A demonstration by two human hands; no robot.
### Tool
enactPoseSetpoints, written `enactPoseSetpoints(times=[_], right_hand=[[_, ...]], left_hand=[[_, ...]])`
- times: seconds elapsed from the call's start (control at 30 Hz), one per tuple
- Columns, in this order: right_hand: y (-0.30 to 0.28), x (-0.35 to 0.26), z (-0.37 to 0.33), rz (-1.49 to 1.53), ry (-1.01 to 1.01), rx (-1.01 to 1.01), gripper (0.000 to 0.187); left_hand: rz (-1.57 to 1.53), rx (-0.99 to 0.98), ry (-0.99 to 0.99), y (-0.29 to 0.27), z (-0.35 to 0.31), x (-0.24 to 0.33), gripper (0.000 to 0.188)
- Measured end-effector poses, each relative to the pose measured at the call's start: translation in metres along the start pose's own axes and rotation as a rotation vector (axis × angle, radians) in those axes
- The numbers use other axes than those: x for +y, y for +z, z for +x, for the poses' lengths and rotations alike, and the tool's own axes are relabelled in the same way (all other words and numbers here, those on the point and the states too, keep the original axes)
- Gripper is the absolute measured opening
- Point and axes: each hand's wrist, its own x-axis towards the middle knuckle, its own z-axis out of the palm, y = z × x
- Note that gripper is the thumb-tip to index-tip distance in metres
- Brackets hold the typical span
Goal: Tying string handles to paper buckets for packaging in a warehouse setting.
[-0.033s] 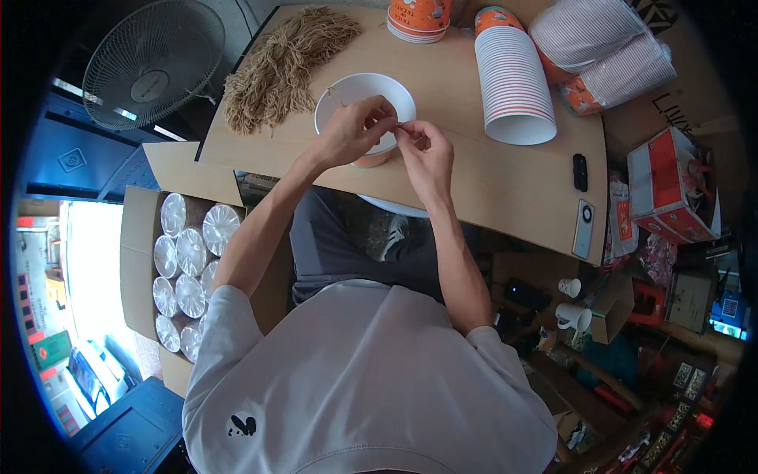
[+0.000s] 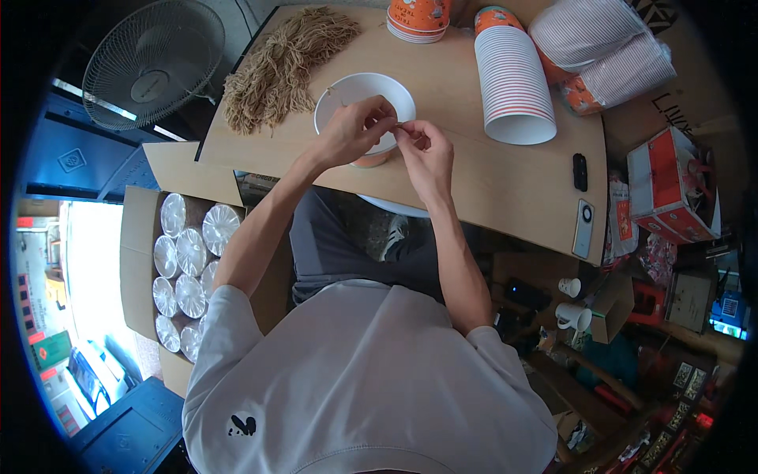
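Note:
A white-lined paper bucket (image 2: 369,85) with orange on its outer side stands near the table's front edge. Over its mouth my left hand (image 2: 357,131) and my right hand (image 2: 427,154) meet, fingertips pinched together. A thin tan cord shows faintly between them; most of it is hidden by my fingers. At the bucket's left rim a small tan cord end (image 2: 331,92) pokes out. Left of the bucket lies a loose heap of tan cords (image 2: 290,66), the same colour as the piece in my fingers.
Stacked paper buckets (image 2: 517,87) lie on their side at the right, with bagged stacks (image 2: 604,55) behind. An orange bucket stack (image 2: 418,20) stands at the back. A black object (image 2: 580,172) and a grey remote (image 2: 583,229) lie right. An open carton (image 2: 140,261) holds plastic-wrapped rolls.

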Motion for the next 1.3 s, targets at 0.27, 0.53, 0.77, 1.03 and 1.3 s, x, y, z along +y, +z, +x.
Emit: enactPoseSetpoints(times=[0.27, 0.53, 0.77, 1.03, 1.3], right_hand=[[-0.002, 0.002, 0.004, 0.025, 0.012, -0.073, 0.015], [-0.002, -0.004, -0.002, -0.001, -0.045, 0.005, 0.012], [-0.002, -0.001, -0.002, 0.086, 0.004, 0.010, 0.010], [0.002, -0.011, -0.005, 0.136, 0.009, 0.012, 0.008], [0.001, -0.006, 0.000, -0.042, -0.169, 0.022, 0.012]], left_hand=[[-0.009, 0.056, 0.034, 0.003, 0.000, -0.009, 0.019], [-0.057, 0.044, -0.054, -0.002, -0.001, -0.012, 0.019], [-0.050, 0.031, -0.057, -0.004, -0.002, -0.005, 0.019], [0.048, 0.063, 0.019, -0.003, -0.003, -0.010, 0.019], [-0.023, 0.077, 0.088, 0.001, -0.003, -0.006, 0.018]])
